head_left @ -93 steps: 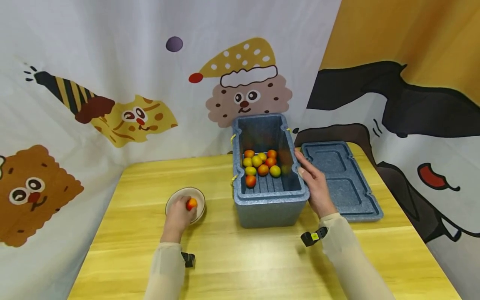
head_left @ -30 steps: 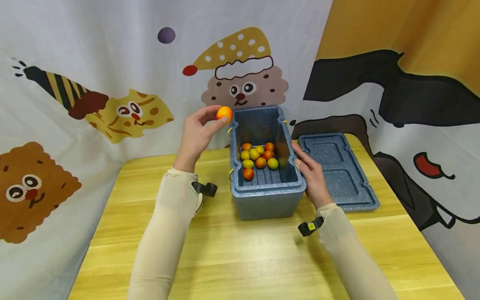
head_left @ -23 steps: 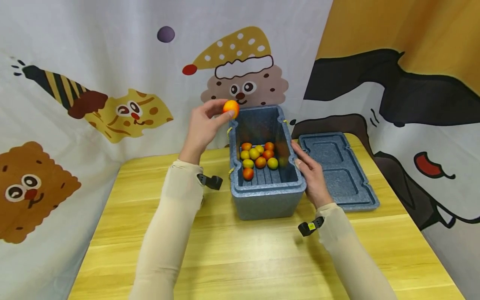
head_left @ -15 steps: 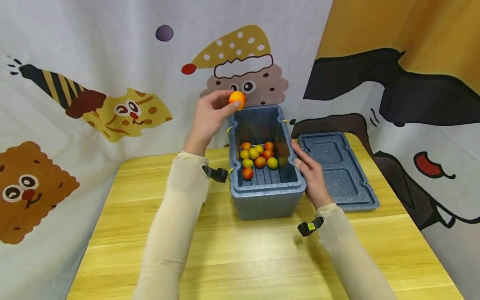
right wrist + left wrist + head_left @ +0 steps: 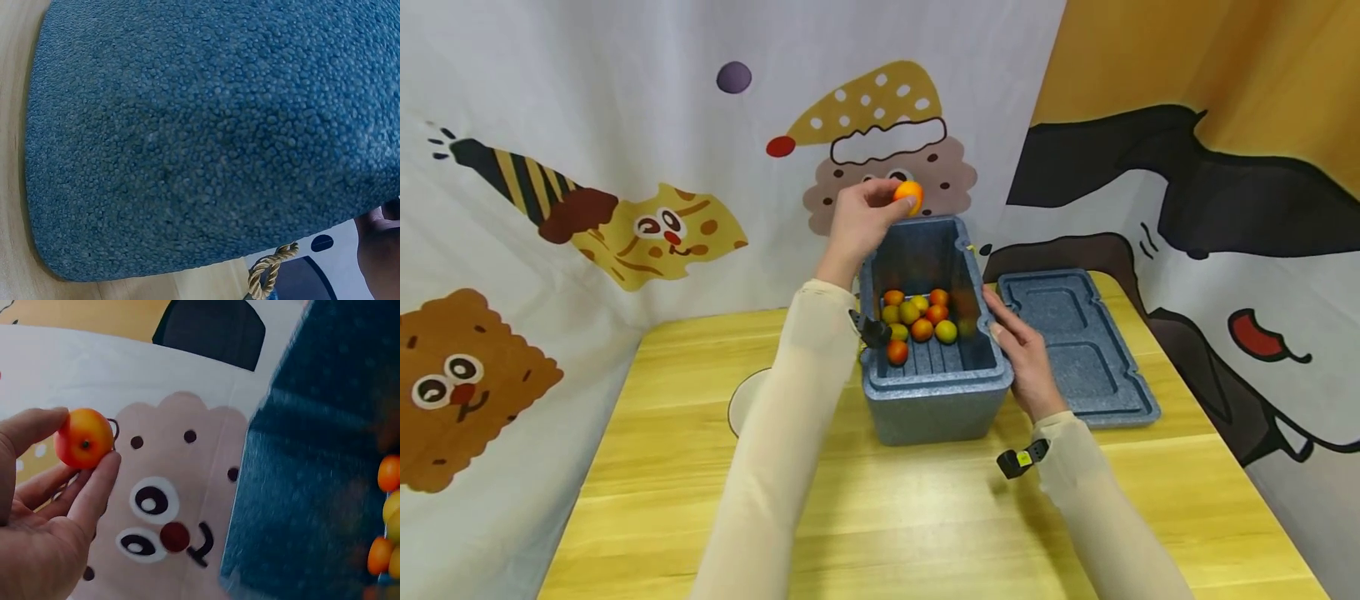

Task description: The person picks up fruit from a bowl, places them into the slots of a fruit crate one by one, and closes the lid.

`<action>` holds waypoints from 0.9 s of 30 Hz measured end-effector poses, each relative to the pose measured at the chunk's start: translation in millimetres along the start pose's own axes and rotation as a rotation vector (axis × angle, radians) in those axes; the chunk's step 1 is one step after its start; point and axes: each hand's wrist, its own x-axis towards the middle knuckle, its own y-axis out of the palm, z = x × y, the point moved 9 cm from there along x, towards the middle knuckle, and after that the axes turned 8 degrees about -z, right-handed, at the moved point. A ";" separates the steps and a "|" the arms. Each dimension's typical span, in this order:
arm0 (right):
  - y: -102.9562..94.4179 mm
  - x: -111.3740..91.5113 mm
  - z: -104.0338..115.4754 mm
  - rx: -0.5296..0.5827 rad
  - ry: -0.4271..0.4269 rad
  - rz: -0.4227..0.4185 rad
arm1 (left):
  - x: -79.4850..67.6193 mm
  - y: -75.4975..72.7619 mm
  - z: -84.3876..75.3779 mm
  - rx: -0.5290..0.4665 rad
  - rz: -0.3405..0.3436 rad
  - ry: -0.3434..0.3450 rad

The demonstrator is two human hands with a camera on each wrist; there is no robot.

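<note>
High over the far left part of the blue-grey foam box (image 5: 936, 408), my left hand (image 5: 861, 221) pinches a small orange-red apple (image 5: 85, 439) between thumb and fingertips. The apple shows a dark stem dimple in the left wrist view. Inside the box lie several small fruits (image 5: 922, 330), some orange-red, some yellow-green. My right hand (image 5: 1026, 358) rests on the box's right side, fingers lying along the outer wall and thumb at the rim. In the right wrist view the box's wall (image 5: 187, 144) fills most of the picture, and only part of the hand shows at the right edge.
The box's grey lid (image 5: 1078, 346) lies flat on the wooden table (image 5: 647, 500), right of the box. A pale dish with a dark rim (image 5: 745, 404) is partly hidden by my left sleeve. A yellow rope loop (image 5: 270, 269) hangs at the box. A printed curtain (image 5: 647, 83) stands behind.
My left hand has taken the apple from the dish, lifted it and carried it right, from beside the box to above its far end. My right hand stays at the box.
</note>
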 end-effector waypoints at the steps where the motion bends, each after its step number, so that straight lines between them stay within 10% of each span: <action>1: -0.3 -0.5 -0.3 -0.006 -0.001 0.001 | 1.2 2.4 2.4 -0.011 -0.005 -0.013; 14: 0.1 -1.5 -1.3 -0.017 -0.022 0.009 | 8.4 20.3 33.0 -0.115 -0.055 -0.149; 27: -2.1 -1.2 1.5 -0.054 -0.037 0.005 | 10.7 25.4 53.4 0.329 -0.150 -0.215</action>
